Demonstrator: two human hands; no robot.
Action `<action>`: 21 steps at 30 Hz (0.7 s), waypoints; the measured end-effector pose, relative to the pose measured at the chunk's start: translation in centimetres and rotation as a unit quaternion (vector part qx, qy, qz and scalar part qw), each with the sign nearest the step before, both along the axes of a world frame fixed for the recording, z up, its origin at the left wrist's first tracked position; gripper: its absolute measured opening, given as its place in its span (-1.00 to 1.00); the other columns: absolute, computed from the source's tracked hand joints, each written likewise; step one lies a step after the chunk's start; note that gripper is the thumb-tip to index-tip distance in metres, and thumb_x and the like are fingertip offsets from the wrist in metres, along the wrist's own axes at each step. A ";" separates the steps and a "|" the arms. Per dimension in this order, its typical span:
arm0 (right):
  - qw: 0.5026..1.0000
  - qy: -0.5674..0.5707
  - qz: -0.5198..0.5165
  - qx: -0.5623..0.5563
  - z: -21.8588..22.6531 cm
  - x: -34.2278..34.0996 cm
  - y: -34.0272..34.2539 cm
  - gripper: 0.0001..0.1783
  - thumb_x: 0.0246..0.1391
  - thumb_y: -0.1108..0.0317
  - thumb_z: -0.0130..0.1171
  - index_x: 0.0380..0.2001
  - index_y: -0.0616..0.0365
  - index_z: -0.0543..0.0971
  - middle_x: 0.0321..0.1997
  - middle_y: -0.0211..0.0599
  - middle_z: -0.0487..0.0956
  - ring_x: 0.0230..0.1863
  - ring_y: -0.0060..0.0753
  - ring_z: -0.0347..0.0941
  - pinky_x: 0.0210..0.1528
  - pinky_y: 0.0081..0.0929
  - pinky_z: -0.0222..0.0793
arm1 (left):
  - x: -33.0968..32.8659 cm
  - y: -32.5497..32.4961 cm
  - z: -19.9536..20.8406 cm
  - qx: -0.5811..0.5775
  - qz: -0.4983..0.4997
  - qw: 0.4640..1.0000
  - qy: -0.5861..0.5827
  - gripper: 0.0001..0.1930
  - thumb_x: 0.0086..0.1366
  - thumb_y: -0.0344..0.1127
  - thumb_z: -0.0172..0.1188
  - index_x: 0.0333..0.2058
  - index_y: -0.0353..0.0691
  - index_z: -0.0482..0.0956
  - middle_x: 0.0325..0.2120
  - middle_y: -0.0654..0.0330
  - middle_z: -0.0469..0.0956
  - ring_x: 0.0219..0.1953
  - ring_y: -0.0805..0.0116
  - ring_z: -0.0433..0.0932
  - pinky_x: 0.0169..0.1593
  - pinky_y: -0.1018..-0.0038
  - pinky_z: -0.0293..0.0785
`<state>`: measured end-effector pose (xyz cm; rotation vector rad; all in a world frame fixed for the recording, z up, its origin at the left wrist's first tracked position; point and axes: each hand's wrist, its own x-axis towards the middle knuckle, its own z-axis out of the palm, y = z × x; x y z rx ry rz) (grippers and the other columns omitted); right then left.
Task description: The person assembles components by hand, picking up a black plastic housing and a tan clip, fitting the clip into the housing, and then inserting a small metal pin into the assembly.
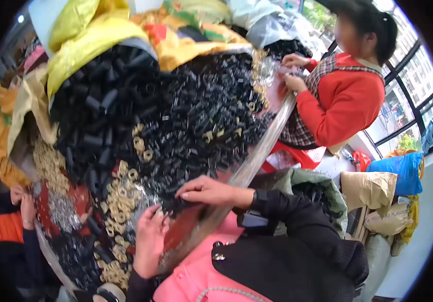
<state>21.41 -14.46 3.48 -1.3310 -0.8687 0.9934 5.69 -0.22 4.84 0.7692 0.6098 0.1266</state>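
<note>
My left hand [150, 241] is raised at the table's near edge, fingertips pinched around a small shiny metal piece [165, 212]. Beside it, my right hand [210, 192] reaches left over a heap of small black plastic parts [211, 95]. Its thumb and fingers are drawn together at the tips; whatever is between them is too small to make out. Tan ring-shaped parts [121, 199] lie in a band left of my hands. A little pile of shiny metal pieces [148, 201] sits just behind my left fingertips.
Larger black tubes [108, 100] spill from a yellow sack [88, 43] at the back left. A co-worker in red [347, 95] handles pieces at the right; another person's hands [22, 201] are at the left. A clear-wrapped table edge [264, 141] runs before me. Filled sacks [370, 189] stand at right.
</note>
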 end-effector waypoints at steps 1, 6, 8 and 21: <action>0.984 -0.170 0.019 0.042 -0.4 0.2 0.1 -0.73 0.02 0.27 -0.03 -0.27 0.22 0.47 -0.50 -0.29 0.47 -0.41 -0.60 0.36 -0.39 -0.59 0.29 | 0.2 -0.2 0.1 0.015 -0.003 1.000 0.017 -0.78 0.10 -0.46 0.02 -0.25 -0.36 0.33 -0.48 0.20 0.41 -0.55 0.55 0.33 -0.56 0.70 0.22; 0.975 -0.196 0.081 -0.068 2.4 0.2 0.8 -0.73 0.06 0.28 -0.11 -0.31 0.27 0.44 -0.42 -0.24 0.48 -0.33 -0.46 0.40 -0.32 -0.52 0.28 | 0.2 0.2 -0.7 0.037 -0.108 0.994 -0.001 -0.70 0.07 -0.44 0.07 -0.19 -0.35 0.33 -0.47 0.25 0.41 -0.53 0.60 0.34 -0.52 0.74 0.22; 0.968 -0.223 0.103 -0.053 2.6 -0.5 0.8 -0.72 0.08 0.27 -0.14 -0.32 0.28 0.43 -0.41 -0.23 0.48 -0.33 -0.44 0.41 -0.32 -0.52 0.27 | 0.0 0.0 -0.5 0.031 -0.101 0.994 0.006 -0.71 0.07 -0.43 0.08 -0.20 -0.36 0.35 -0.49 0.28 0.41 -0.55 0.62 0.33 -0.53 0.75 0.21; 0.979 -0.163 0.058 -0.108 0.2 -1.8 1.6 -0.57 0.14 0.10 -0.27 -0.26 0.30 0.39 -0.44 -0.28 0.46 -0.35 -0.55 0.37 -0.28 -0.60 0.25 | -0.6 0.2 -1.7 0.080 -0.163 0.983 0.023 -0.76 0.08 -0.37 0.12 -0.27 -0.35 0.44 -0.58 0.34 0.41 -0.59 0.65 0.32 -0.54 0.76 0.23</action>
